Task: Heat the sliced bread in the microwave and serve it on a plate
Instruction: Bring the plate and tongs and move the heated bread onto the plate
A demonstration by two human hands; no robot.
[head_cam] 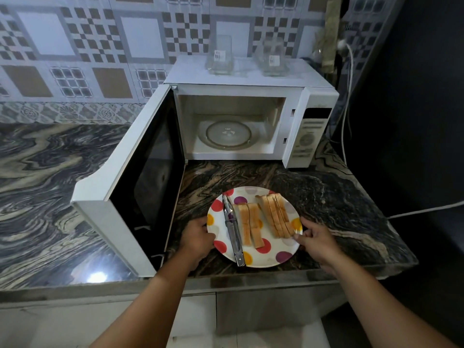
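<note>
While both hands grip its rim, the polka-dot plate (273, 254) of sliced bread (263, 219) rests on the counter (339, 197) before the open microwave (251, 116).
Left hand (198, 237) and right hand (313, 237) each pinch opposite plate edges; the empty turntable (228, 134) lies straight beyond the plate, metal tongs (233, 229) lie beside the slices, and the swung door (140, 177) flanks the plate's left.

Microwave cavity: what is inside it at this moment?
Inside the microwave only the round glass turntable shows, with nothing on it. The bread slices sit outside on the polka-dot plate, held by both hands. The cavity's near-left corner is hidden behind the frame.
</note>
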